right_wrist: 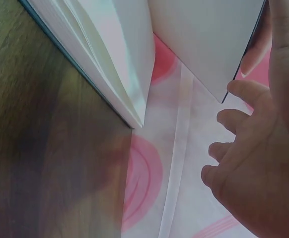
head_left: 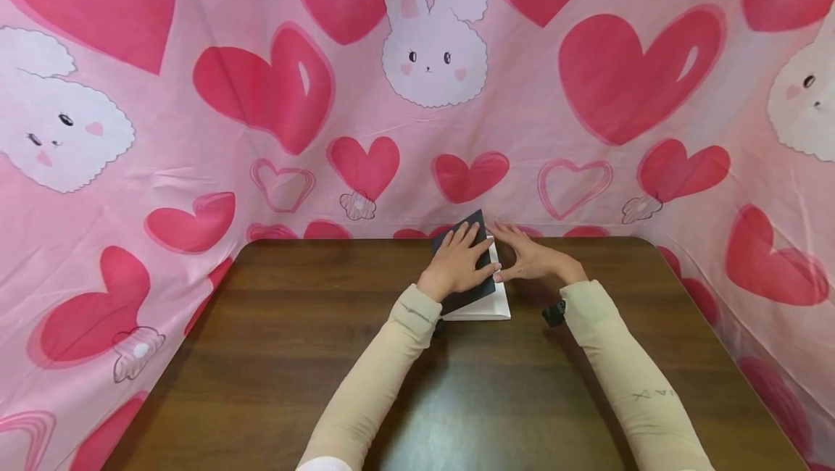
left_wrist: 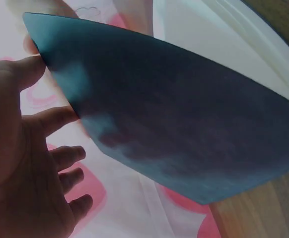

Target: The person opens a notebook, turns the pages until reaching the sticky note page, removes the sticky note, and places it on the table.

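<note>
A notebook (head_left: 492, 306) with a dark cover and white pages lies near the far edge of the table. Its dark cover (left_wrist: 159, 114) stands raised at a slant, and the pale inner side shows in the right wrist view. My left hand (head_left: 459, 266) rests spread against the cover; in the left wrist view its fingertips touch the cover's edge. At the notebook's right side is my right hand (head_left: 531, 257), thumb apart from loosely extended fingers. In the right wrist view, one fingertip meets the cover's corner. Part of another finger shows behind the cover.
The notebook stands on a brown wooden table (head_left: 313, 355). A pink cloth (head_left: 417, 123) with hearts and rabbits hangs behind the table and along both sides. Near the right wrist sits a small black device (head_left: 554, 313).
</note>
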`<state>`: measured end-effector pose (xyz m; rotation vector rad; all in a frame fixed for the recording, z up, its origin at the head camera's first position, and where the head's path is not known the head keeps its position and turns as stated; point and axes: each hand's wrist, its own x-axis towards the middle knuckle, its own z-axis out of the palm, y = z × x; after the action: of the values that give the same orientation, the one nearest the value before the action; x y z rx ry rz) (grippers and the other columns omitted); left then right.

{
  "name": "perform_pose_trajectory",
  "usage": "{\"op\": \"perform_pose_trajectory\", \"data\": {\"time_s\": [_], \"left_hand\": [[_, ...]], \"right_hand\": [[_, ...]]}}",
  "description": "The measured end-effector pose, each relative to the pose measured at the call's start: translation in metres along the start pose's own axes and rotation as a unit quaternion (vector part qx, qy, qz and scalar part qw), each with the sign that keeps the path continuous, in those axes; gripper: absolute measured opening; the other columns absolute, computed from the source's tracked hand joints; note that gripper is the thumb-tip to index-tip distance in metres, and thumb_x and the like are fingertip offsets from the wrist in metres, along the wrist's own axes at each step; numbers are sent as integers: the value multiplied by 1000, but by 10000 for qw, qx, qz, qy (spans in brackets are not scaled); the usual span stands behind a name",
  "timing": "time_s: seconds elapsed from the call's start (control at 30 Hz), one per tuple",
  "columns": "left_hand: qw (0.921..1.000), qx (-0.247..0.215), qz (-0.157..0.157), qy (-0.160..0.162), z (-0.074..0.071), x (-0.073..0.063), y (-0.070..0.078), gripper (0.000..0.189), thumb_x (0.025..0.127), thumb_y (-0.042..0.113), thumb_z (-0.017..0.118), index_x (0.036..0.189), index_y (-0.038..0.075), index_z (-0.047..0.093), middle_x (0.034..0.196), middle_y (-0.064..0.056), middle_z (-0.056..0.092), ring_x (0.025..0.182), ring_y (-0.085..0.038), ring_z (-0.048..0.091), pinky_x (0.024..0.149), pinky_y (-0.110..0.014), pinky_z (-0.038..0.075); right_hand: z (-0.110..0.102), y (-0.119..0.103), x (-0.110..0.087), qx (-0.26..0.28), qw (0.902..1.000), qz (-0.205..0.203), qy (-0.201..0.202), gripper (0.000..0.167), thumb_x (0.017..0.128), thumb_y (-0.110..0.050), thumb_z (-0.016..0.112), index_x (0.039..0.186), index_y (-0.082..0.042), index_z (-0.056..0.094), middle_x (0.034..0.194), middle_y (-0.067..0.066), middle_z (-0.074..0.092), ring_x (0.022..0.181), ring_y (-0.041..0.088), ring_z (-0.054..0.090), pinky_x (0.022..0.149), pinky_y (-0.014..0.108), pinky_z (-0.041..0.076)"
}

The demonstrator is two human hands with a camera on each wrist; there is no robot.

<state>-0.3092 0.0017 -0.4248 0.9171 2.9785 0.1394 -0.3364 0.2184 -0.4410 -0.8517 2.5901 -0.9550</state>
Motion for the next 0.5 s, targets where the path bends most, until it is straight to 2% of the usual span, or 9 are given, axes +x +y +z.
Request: {"op": "perform_pose_trajectory", "data": {"time_s": [0.3, 0.5], "left_hand": [[9999, 71, -128, 61, -12, -8, -5, 65, 102, 59, 40, 159, 27, 37, 171, -6, 15, 158, -31, 13, 126, -48, 12], [9997, 124, -121, 193, -26, -18, -11, 63, 103, 55, 43, 157, 24, 41, 171, -6, 15, 157, -32, 14, 126, -50, 15]], "right_hand": [[11, 0, -1, -42, 9998, 114, 123, 118, 81, -46, 84, 163, -5, 10, 169, 23, 2, 153, 49, -11, 114, 77, 7], [23, 7, -2, -304, 9989, 353, -64, 123, 81, -52, 82, 162, 0, 7, 168, 26, 2, 152, 51, -9, 114, 76, 3]]}}
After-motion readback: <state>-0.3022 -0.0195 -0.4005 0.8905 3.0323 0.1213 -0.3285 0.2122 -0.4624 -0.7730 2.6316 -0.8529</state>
